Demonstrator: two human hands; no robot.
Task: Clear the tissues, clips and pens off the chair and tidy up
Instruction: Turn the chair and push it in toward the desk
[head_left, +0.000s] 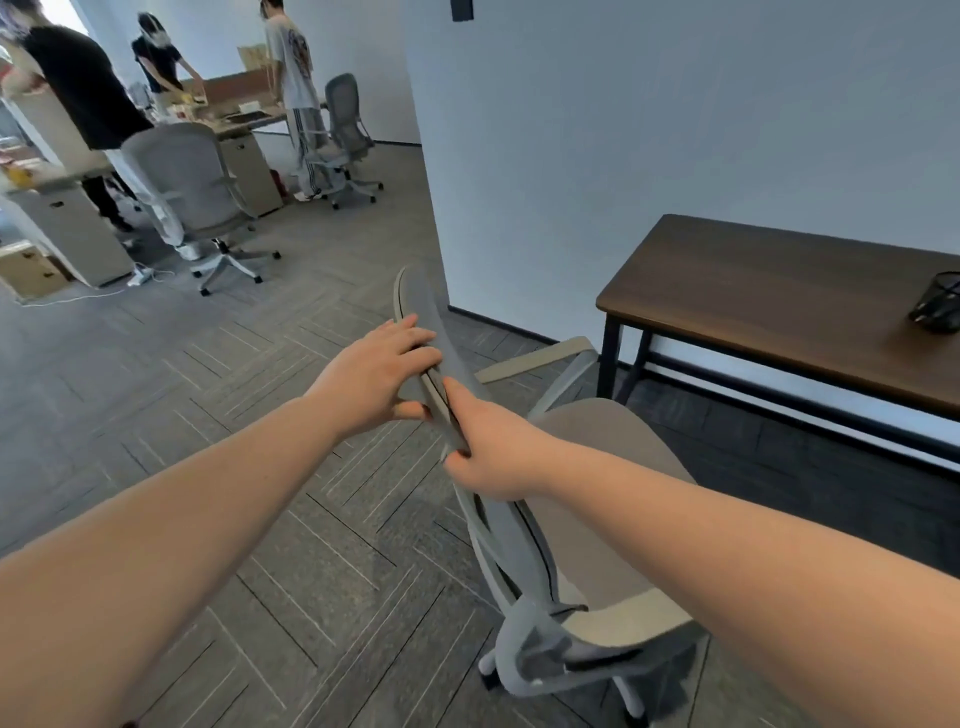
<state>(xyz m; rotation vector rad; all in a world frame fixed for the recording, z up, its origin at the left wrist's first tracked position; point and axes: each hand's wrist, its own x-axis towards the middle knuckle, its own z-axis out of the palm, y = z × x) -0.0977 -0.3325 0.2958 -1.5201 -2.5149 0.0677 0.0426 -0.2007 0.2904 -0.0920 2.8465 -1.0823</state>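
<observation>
A grey office chair (587, 467) stands in front of me, seen from behind and to one side, its seat bare. My left hand (379, 371) grips the top edge of the backrest (415, 306), fingers over the front and thumb behind. My right hand (493, 452) holds the same backrest edge lower down. No tissues, clips or pens show on the seat. A black mesh pen holder (937, 304) lies tipped on the brown table (769, 306) at the right.
A white wall corner (441, 218) rises just beyond the chair. The brown table stands against the wall to the right. Far left, three people stand at desks with two more grey chairs (192, 176). Patterned carpet covers the floor.
</observation>
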